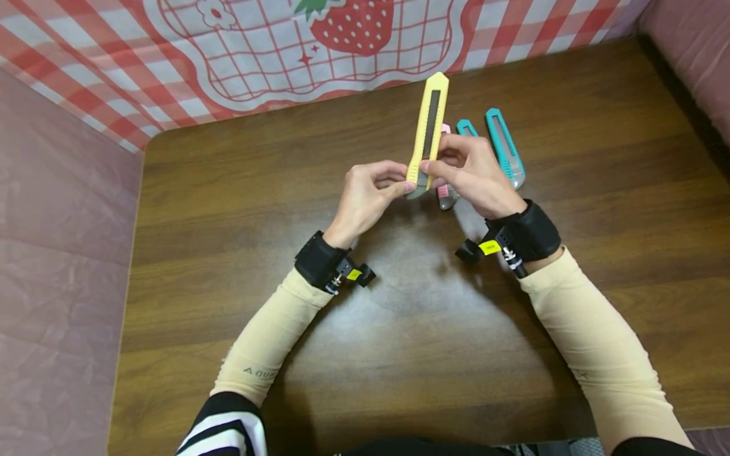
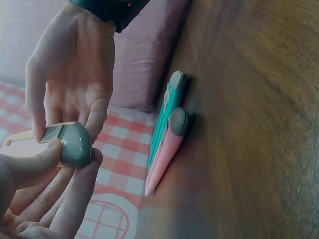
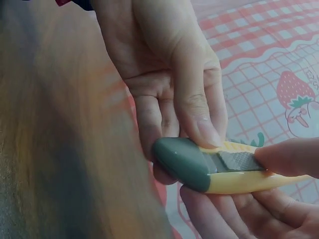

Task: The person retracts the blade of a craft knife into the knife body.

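A yellow utility knife [image 1: 422,130] with a grey end cap [image 3: 184,162] is held up over the table by both hands, its tapered yellow tip pointing toward the far cloth. My left hand [image 1: 362,196] pinches it near the grey end between thumb and fingers. From the other side my right hand [image 1: 479,174] grips it, the thumb resting on the grey ridged slider [image 3: 239,160]. No blade shows beyond the tip. Just behind the right hand lie a pink utility knife [image 2: 168,152], partly hidden, and a teal one [image 1: 466,127], mostly covered by that hand.
Another teal utility knife [image 1: 504,145] lies to the right of my right hand. The brown wooden table [image 1: 228,209] meets a red checked cloth [image 1: 256,57] with a strawberry print at its far edge. Pink fabric [image 1: 57,253] hangs at the left side.
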Available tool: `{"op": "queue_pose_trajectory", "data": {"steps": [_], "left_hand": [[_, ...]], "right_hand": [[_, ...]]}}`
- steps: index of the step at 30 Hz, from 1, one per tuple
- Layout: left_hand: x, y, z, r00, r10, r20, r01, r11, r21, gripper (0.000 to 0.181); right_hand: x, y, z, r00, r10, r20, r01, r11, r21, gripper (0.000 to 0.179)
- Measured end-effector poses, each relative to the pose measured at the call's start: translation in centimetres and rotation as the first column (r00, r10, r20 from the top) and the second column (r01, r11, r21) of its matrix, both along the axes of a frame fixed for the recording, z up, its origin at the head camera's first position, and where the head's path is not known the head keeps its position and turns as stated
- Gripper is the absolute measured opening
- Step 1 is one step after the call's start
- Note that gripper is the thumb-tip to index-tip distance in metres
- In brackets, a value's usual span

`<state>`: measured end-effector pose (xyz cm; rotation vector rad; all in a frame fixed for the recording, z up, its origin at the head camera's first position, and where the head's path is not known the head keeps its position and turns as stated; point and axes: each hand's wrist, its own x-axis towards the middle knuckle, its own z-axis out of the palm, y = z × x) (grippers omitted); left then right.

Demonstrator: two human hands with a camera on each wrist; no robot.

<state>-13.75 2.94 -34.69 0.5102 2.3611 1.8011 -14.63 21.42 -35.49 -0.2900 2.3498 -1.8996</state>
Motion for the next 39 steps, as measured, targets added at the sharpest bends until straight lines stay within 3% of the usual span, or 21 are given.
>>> {"op": "queue_pose_trajectory", "data": {"steps": [16,26,29,33,36,39], "left_hand": [[-0.4,-0.3,0.0,0.997,-0.029,0.066,0.027,0.999,0.028,0.02],[-0.5,-0.2,-0.6,0.991,-0.062,0.12,0.06,0.998,0.022,0.017],[-1.2,-0.3,-2.2,0.992,-0.071,0.101,0.068,0.997,0.04,0.018],[-1.4,-0.4,-2.4,0.996,-0.064,0.069,0.059,0.995,0.077,0.024],[-1.0,-0.6,-1.3,0.997,-0.047,0.068,0.041,0.995,0.086,0.03],[-1.6,-0.8,-2.3,0.998,-0.024,0.061,0.018,0.995,0.098,0.033]], "right_hand": [[-0.2,-0.6,-0.4,0.995,-0.067,-0.078,0.067,0.998,-0.006,0.024],[-0.2,-0.5,-1.0,0.994,-0.052,-0.101,0.067,0.986,0.151,0.026],[-0.1,-0.6,-0.8,0.994,-0.056,-0.089,0.069,0.986,0.152,0.025],[-0.5,-0.7,-1.0,0.995,-0.043,-0.085,0.054,0.99,0.13,0.025],[-1.3,-0.7,-1.4,0.996,-0.021,-0.088,0.033,0.99,0.138,0.026],[-2.1,-1.0,-1.4,0.996,0.0,-0.087,0.018,0.98,0.196,0.027]]}}
